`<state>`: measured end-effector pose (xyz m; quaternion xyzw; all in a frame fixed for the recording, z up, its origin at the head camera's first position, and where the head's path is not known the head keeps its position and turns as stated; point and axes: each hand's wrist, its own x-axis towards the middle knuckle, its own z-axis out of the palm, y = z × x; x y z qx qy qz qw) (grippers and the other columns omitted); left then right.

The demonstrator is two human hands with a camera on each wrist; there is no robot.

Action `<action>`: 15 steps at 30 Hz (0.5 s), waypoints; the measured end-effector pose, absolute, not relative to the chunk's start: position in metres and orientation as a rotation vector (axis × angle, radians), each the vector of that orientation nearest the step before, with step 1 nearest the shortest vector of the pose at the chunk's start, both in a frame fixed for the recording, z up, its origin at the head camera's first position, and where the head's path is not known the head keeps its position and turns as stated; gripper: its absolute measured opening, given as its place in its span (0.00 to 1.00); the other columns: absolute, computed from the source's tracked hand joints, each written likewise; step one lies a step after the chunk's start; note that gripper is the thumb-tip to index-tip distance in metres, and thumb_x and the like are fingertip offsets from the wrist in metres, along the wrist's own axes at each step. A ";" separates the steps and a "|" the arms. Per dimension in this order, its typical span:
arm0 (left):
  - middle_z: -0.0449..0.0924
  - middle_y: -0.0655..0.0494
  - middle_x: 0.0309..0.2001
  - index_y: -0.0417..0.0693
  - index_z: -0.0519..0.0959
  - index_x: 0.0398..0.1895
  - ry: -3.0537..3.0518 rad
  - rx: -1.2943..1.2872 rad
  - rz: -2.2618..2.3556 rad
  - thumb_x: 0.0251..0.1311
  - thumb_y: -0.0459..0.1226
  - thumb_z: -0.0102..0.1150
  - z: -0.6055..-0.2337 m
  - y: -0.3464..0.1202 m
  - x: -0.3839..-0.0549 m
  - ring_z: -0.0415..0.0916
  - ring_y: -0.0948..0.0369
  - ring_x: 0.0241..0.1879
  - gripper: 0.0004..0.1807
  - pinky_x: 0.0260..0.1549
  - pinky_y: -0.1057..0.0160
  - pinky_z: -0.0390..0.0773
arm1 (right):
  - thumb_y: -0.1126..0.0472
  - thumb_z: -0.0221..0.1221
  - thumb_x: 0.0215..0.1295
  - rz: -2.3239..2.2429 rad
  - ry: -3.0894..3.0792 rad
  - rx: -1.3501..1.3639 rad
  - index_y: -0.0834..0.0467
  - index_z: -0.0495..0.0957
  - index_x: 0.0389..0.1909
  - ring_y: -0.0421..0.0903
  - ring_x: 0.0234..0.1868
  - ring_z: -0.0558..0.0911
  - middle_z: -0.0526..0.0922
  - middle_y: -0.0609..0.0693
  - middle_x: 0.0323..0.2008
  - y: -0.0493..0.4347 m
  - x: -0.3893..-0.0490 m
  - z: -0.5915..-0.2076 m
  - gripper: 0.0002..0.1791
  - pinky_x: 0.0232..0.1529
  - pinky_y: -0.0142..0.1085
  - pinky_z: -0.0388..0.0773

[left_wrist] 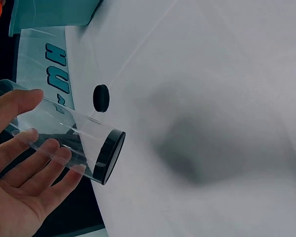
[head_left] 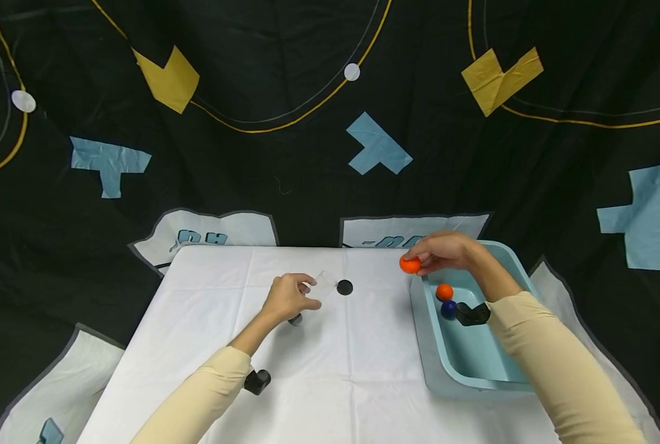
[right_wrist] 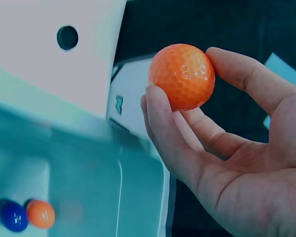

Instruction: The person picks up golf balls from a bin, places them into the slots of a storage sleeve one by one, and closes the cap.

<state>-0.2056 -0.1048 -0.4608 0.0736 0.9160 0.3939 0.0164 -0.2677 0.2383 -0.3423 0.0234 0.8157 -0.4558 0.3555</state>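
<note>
Held ball: we are observing a dimpled orange ball (right_wrist: 182, 77), which is being held up near the far left corner of the bin.
Right hand: the thumb and fingertips of the right hand (head_left: 445, 248) are pinching this ball, parted by about its breadth.
Clear tube: we are viewing a transparent cylinder (left_wrist: 91, 132), which is slanting above the table with its black cap (left_wrist: 109, 157) pointing down.
Left hand: the thumb and fingers of the left hand (head_left: 288, 298) are curving around the cylinder, spaced to its width.
Black disc: a round black piece (head_left: 344, 287) is lying on the table, near the left hand.
Bin: a pale blue bin (head_left: 425, 327) is standing at the right; inside, a second orange ball (head_left: 445, 291) and a dark blue ball (head_left: 448, 309) are resting side by side.
Ground: a white cloth (head_left: 374, 357) is covering the table; behind, we are noting a black backdrop (head_left: 285, 179).
</note>
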 end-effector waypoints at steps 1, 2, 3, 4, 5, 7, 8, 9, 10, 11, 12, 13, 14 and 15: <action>0.88 0.51 0.37 0.47 0.87 0.45 2.848 0.238 1.221 0.41 0.39 0.80 -0.460 -0.103 -0.206 0.84 0.57 0.40 0.23 0.39 0.58 0.84 | 0.55 0.63 0.69 -1.184 2.105 0.057 0.68 0.73 0.58 0.48 0.42 0.83 0.79 0.57 0.49 0.234 -0.268 -0.343 0.25 0.52 0.35 0.83; 0.88 0.51 0.37 0.47 0.87 0.45 2.848 0.244 1.218 0.41 0.39 0.80 -0.459 -0.102 -0.206 0.84 0.57 0.40 0.23 0.39 0.58 0.84 | 0.55 0.63 0.69 -1.190 2.109 0.051 0.69 0.73 0.59 0.48 0.43 0.83 0.78 0.58 0.51 0.230 -0.268 -0.343 0.26 0.52 0.35 0.83; 0.88 0.51 0.37 0.48 0.87 0.45 2.847 0.245 1.216 0.41 0.39 0.80 -0.458 -0.101 -0.206 0.84 0.57 0.40 0.23 0.39 0.58 0.84 | 0.56 0.63 0.69 -1.193 2.111 0.046 0.69 0.72 0.60 0.48 0.43 0.83 0.77 0.59 0.52 0.225 -0.269 -0.343 0.27 0.52 0.36 0.83; 0.88 0.51 0.37 0.48 0.87 0.45 2.848 0.252 1.214 0.41 0.39 0.80 -0.457 -0.099 -0.207 0.84 0.57 0.40 0.23 0.38 0.58 0.84 | 0.56 0.63 0.68 -1.197 2.112 0.040 0.69 0.72 0.60 0.49 0.43 0.83 0.77 0.59 0.53 0.222 -0.269 -0.344 0.27 0.53 0.36 0.83; 0.88 0.51 0.38 0.47 0.87 0.45 2.849 0.261 1.215 0.41 0.39 0.80 -0.457 -0.098 -0.207 0.84 0.57 0.40 0.23 0.38 0.58 0.84 | 0.56 0.64 0.68 -1.200 2.115 0.036 0.69 0.72 0.60 0.49 0.44 0.83 0.76 0.60 0.54 0.218 -0.270 -0.344 0.27 0.54 0.37 0.83; 0.88 0.50 0.38 0.47 0.87 0.45 2.848 0.279 1.216 0.42 0.39 0.80 -0.456 -0.096 -0.208 0.84 0.56 0.40 0.23 0.38 0.58 0.84 | 0.57 0.64 0.67 -1.203 2.118 0.033 0.69 0.73 0.59 0.49 0.44 0.83 0.76 0.60 0.54 0.211 -0.271 -0.345 0.27 0.55 0.38 0.82; 0.88 0.50 0.38 0.47 0.87 0.45 2.846 0.286 1.217 0.42 0.38 0.80 -0.455 -0.095 -0.208 0.84 0.56 0.40 0.23 0.38 0.58 0.84 | 0.57 0.65 0.67 -1.202 2.123 0.036 0.69 0.73 0.59 0.49 0.44 0.83 0.77 0.60 0.53 0.208 -0.272 -0.346 0.26 0.55 0.39 0.83; 0.88 0.50 0.38 0.47 0.87 0.45 2.843 0.295 1.217 0.42 0.38 0.80 -0.455 -0.094 -0.208 0.85 0.56 0.40 0.23 0.38 0.58 0.84 | 0.57 0.65 0.66 -1.199 2.126 0.038 0.69 0.74 0.58 0.49 0.44 0.83 0.77 0.60 0.53 0.205 -0.272 -0.347 0.26 0.55 0.39 0.82; 0.89 0.50 0.38 0.46 0.87 0.45 2.842 0.307 1.214 0.42 0.38 0.80 -0.456 -0.093 -0.208 0.85 0.56 0.40 0.23 0.38 0.58 0.84 | 0.57 0.65 0.66 -1.197 2.130 0.041 0.69 0.75 0.57 0.50 0.44 0.83 0.78 0.60 0.52 0.202 -0.272 -0.349 0.25 0.55 0.40 0.83; 0.89 0.50 0.38 0.47 0.87 0.46 2.838 0.314 1.213 0.42 0.38 0.80 -0.456 -0.092 -0.207 0.85 0.56 0.40 0.23 0.38 0.59 0.84 | 0.57 0.66 0.65 -1.195 2.136 0.047 0.69 0.76 0.57 0.50 0.43 0.84 0.78 0.60 0.52 0.199 -0.272 -0.350 0.25 0.54 0.40 0.83; 0.89 0.50 0.38 0.47 0.87 0.46 2.833 0.317 1.213 0.42 0.38 0.80 -0.456 -0.092 -0.207 0.85 0.56 0.40 0.23 0.38 0.59 0.84 | 0.57 0.66 0.65 -1.193 2.139 0.052 0.69 0.76 0.56 0.50 0.43 0.84 0.78 0.60 0.52 0.196 -0.271 -0.352 0.25 0.54 0.40 0.83; 0.89 0.50 0.38 0.46 0.87 0.46 2.832 0.323 1.213 0.42 0.38 0.80 -0.457 -0.091 -0.207 0.85 0.56 0.40 0.23 0.38 0.59 0.84 | 0.57 0.66 0.65 -1.188 2.145 0.056 0.69 0.77 0.56 0.50 0.43 0.84 0.79 0.60 0.52 0.193 -0.271 -0.353 0.24 0.53 0.39 0.83; 0.89 0.50 0.38 0.46 0.87 0.46 2.830 0.324 1.212 0.42 0.38 0.80 -0.457 -0.090 -0.207 0.85 0.56 0.40 0.23 0.38 0.59 0.84 | 0.56 0.67 0.65 -1.182 2.154 0.059 0.68 0.78 0.55 0.50 0.43 0.85 0.79 0.60 0.52 0.190 -0.270 -0.355 0.24 0.52 0.39 0.84; 0.89 0.50 0.38 0.46 0.87 0.46 2.827 0.324 1.214 0.42 0.38 0.80 -0.457 -0.090 -0.206 0.85 0.56 0.40 0.23 0.38 0.59 0.84 | 0.56 0.67 0.64 -1.178 2.162 0.064 0.68 0.78 0.55 0.51 0.43 0.85 0.79 0.61 0.52 0.187 -0.269 -0.356 0.24 0.51 0.39 0.84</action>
